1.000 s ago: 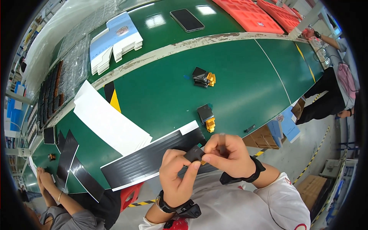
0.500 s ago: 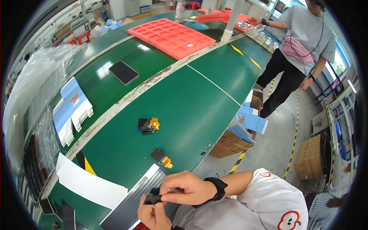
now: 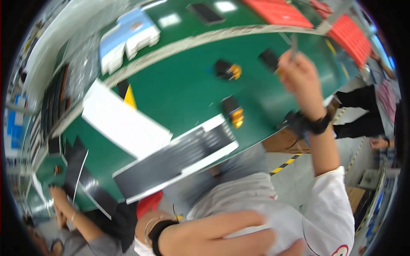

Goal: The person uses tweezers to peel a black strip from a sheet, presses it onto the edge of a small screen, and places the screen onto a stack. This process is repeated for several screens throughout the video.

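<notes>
My right hand (image 3: pixel 300 79) is raised over the right part of the green table (image 3: pixel 179 85), its fingers closed around a thin grey metal tool (image 3: pixel 294 46) that points away from me and is blurred. Close by its fingers lies a flat black part (image 3: pixel 269 59) with a bit of gold showing. Two more black parts with gold, ribbon-like ends lie to the left, one farther off (image 3: pixel 226 69) and one nearer (image 3: pixel 232 111). My left hand (image 3: pixel 218 234) is low in front of my body, fingers stretched out and smeared, with nothing seen in it.
A dark strip sheet with white edges (image 3: pixel 171 160) lies along the near table edge, beside white sheets (image 3: pixel 124 117). Farther back are blue-and-white folded cartons (image 3: pixel 128 36), a phone (image 3: pixel 206 13) and red trays (image 3: pixel 277 13). Another person's arm (image 3: pixel 81 219) reaches in at lower left; someone stands at right.
My hands have parted: the right moved far and right with the thin tool, the left dropped toward my body. A third black part now lies near my right hand. The view has shifted.
</notes>
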Demonstrator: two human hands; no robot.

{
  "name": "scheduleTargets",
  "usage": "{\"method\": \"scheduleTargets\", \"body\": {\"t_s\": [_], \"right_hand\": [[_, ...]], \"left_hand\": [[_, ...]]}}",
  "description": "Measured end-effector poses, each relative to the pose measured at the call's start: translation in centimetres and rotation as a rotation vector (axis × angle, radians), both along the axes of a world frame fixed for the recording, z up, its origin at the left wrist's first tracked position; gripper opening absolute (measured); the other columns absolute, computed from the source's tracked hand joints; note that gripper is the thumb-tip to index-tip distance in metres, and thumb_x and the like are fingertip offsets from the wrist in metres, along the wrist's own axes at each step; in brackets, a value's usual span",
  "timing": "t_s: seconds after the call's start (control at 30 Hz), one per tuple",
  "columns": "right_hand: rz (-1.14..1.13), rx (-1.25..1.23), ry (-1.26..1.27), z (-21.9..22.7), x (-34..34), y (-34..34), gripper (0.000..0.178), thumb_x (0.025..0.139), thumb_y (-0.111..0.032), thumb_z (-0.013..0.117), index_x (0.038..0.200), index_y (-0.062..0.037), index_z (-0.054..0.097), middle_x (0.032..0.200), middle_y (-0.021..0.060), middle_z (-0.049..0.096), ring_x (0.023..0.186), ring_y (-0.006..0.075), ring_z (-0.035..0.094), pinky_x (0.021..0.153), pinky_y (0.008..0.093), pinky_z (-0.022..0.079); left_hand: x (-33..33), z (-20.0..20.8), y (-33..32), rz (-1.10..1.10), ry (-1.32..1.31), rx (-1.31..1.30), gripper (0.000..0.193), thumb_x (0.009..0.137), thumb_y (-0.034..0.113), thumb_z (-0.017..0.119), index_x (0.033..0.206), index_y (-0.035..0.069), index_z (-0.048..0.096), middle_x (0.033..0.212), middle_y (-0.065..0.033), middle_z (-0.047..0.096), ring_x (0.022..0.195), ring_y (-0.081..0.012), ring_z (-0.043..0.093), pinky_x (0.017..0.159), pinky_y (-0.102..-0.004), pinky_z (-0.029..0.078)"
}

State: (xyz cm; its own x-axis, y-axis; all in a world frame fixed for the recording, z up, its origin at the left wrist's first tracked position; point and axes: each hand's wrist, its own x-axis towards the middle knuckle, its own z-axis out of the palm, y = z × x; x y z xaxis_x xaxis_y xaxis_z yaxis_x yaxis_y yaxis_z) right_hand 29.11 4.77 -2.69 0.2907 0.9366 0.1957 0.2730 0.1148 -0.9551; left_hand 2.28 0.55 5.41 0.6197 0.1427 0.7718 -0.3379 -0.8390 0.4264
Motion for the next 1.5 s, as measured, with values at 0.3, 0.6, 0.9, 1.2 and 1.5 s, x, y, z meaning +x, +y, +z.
{"method": "scheduleTargets", "body": {"t_s": [0.3, 0.6, 0.9, 1.2, 1.5], "right_hand": [[0.223, -0.284, -0.357, 1.4, 2.0, 8.7, 0.018, 0.089, -0.029, 0.053, 0.084, -0.0125, 0.054, 0.062, -0.0084, 0.046, 0.051, -0.0017, 0.038, 0.043, 0.0144, 0.025], [0.429, -0.381, -0.57, -1.9, -1.3, 8.8, 0.026, 0.087, -0.028, 0.056, 0.077, -0.0041, 0.058, 0.059, -0.0016, 0.048, 0.053, 0.0061, 0.044, 0.05, 0.0228, 0.034], [0.162, -0.286, -0.067, 0.8, -2.2, -1.1, 0.033, 0.09, -0.029, 0.049, 0.08, 0.0004, 0.061, 0.065, -0.0003, 0.051, 0.055, 0.0081, 0.046, 0.051, 0.0231, 0.036], [0.235, -0.066, 0.622, -3.4, -7.2, -8.7, 0.033, 0.096, -0.028, 0.038, 0.089, 0.0016, 0.051, 0.089, 0.0096, 0.047, 0.077, 0.0166, 0.059, 0.059, 0.0243, 0.049], [0.219, -0.037, 0.472, -7.3, -10.4, -10.3, 0.012, 0.083, 0.006, 0.054, 0.095, 0.004, 0.053, 0.095, 0.0107, 0.052, 0.085, 0.0178, 0.06, 0.075, 0.0274, 0.051]], "left_hand": [[-4.3, -1.2, -2.8, 0.373, -0.112, -0.069, 0.011, 0.076, 0.018, 0.063, 0.084, 0.012, 0.066, 0.065, -0.0007, 0.05, 0.061, -0.0181, 0.048, 0.054, -0.028, 0.043], [-7.8, -9.5, -3.6, 0.79, 0.441, -0.192, 0.022, 0.069, 0.011, 0.066, 0.089, 0.005, 0.066, 0.099, -0.0119, 0.06, 0.086, -0.0277, 0.055, 0.073, -0.0377, 0.044], [-6.7, -14.1, -4.5, 0.844, 0.75, -0.087, 0.035, 0.071, 0.015, 0.064, 0.106, 0.011, 0.063, 0.118, -0.0092, 0.055, 0.11, -0.0317, 0.049, 0.093, -0.0497, 0.036], [-5.6, -14.3, -4.4, 0.782, 0.758, -0.129, 0.037, 0.068, 0.013, 0.065, 0.105, 0.008, 0.063, 0.117, -0.0117, 0.056, 0.112, -0.0329, 0.047, 0.095, -0.0482, 0.034], [-5.4, -14.6, -4.4, 0.938, 0.69, -0.2, 0.038, 0.067, 0.017, 0.068, 0.103, 0.005, 0.063, 0.114, -0.0131, 0.056, 0.107, -0.033, 0.048, 0.089, -0.0448, 0.037]]}}
